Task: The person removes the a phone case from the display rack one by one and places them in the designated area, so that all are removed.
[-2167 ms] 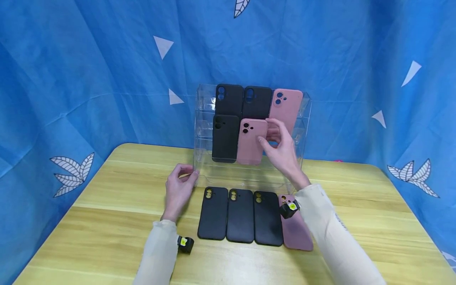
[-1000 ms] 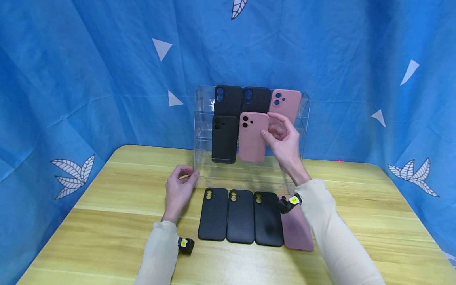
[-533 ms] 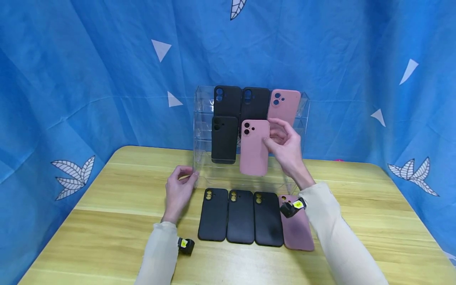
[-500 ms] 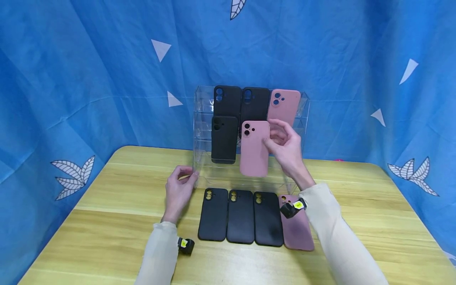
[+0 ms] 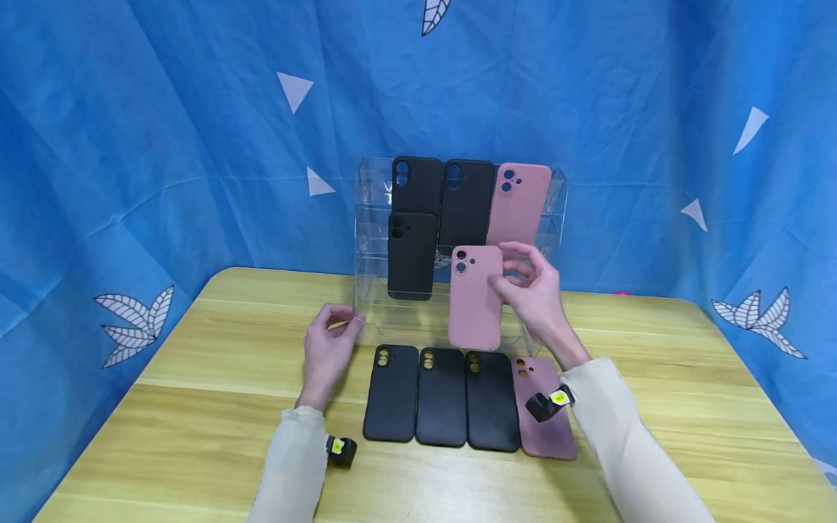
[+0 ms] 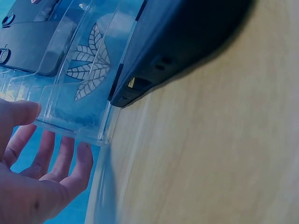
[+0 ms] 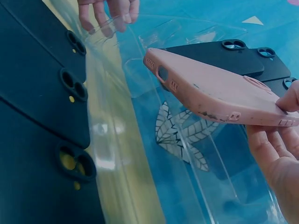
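My right hand (image 5: 532,294) pinches a pink phone case (image 5: 476,312) by its right edge, thumb in front and fingers behind. The case hangs upright before the lower part of a clear display rack (image 5: 399,319); the right wrist view shows its port cutouts and some dark marks on the rim. My left hand (image 5: 330,356) grips the rack's left side, the thumb (image 6: 25,112) on one face and the fingers on the other. Standing in the rack are a black case (image 5: 413,258) in a lower tier and, above, two more black cases (image 5: 467,203) and a pink case (image 5: 521,200).
In front of the rack lies a row of three black phone cases (image 5: 441,399) and one pink case (image 5: 546,428), the latter partly covered by the right wrist camera (image 5: 546,404). All stand on a wooden table (image 5: 216,407), with a blue patterned curtain (image 5: 196,145) behind.
The right hand has drawn the pink case out from the rack's lower tier, first lifting slightly, then bringing it down, right and nearer. The left hand stays on the rack's side.
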The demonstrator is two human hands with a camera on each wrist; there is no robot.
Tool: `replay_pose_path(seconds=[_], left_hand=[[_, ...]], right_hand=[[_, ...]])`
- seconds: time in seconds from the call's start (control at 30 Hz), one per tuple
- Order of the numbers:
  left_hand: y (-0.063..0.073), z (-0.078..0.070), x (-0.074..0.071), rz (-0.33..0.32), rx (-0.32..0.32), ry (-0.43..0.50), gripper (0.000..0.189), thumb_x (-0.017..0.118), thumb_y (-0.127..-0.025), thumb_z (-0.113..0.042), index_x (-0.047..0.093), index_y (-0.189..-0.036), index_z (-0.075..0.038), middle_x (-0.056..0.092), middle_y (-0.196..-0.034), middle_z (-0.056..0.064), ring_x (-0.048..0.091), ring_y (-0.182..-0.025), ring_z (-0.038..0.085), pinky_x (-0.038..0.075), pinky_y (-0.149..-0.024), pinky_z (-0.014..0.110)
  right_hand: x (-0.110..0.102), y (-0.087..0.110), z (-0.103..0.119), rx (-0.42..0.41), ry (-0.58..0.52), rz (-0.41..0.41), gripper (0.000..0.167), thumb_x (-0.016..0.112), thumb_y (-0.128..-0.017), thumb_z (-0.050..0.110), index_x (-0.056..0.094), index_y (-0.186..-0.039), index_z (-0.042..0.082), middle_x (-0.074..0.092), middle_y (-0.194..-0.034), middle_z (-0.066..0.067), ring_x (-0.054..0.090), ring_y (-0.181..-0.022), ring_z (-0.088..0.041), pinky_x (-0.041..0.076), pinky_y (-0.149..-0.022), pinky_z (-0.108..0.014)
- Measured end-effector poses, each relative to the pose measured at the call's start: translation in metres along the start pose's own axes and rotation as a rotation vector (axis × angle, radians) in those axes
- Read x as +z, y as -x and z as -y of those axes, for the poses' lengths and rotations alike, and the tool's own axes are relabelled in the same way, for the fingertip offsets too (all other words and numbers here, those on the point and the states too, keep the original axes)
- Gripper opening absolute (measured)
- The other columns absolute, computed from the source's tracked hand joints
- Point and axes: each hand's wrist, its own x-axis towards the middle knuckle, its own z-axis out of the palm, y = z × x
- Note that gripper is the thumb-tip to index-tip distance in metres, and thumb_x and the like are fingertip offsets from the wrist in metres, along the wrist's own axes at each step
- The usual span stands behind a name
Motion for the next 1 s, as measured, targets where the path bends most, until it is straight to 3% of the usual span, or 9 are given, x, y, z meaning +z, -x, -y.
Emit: replay_pose_path(seconds=[1.0], left_hand=[[-0.001,0.0,0.0,-0.006,0.011,0.008,0.024,0.072,-0.095,-0.02,0.066,-0.114,-0.006,0.068,-0.12,0.016,0.068,-0.113,0.033,0.057,-0.102,0.045]], right_hand=[[-0.022,0.047,-0.013,0.09,0.066,0.064,0.049,0.068,-0.093,-0.001,0.056,-0.139,0.013,0.067,-0.094,0.007,0.073,-0.078,-0.005,0.061,-0.06,-0.026]])
